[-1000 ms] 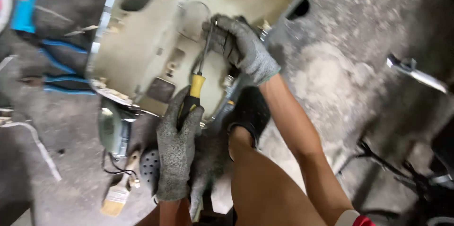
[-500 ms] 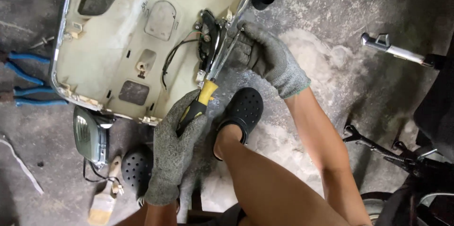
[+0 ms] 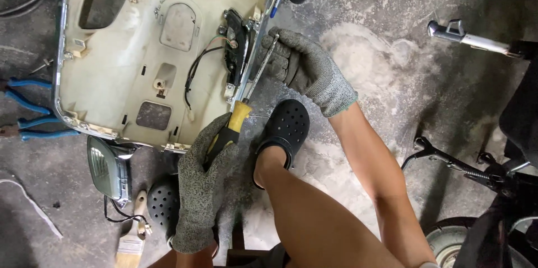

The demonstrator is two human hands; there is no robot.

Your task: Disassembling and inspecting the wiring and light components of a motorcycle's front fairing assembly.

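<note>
Head view | left hand (image 3: 204,181) clamped on yellow-black-handled screwdriver (image 3: 232,125) | right hand (image 3: 300,66) gripping its steel shaft at cream plastic scooter panel (image 3: 129,60) edge, lying on concrete floor (image 3: 392,21) | step: prying trim; steady leverage needed.

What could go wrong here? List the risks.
1. The screwdriver lies along the panel edge; if it slips, its tip could jab the right hand steadying the shaft.
2. Thin wires run beside the tip and might get nicked.
3. The clog sits just under the handle held by the left hand; a slip could strike the foot.
</note>
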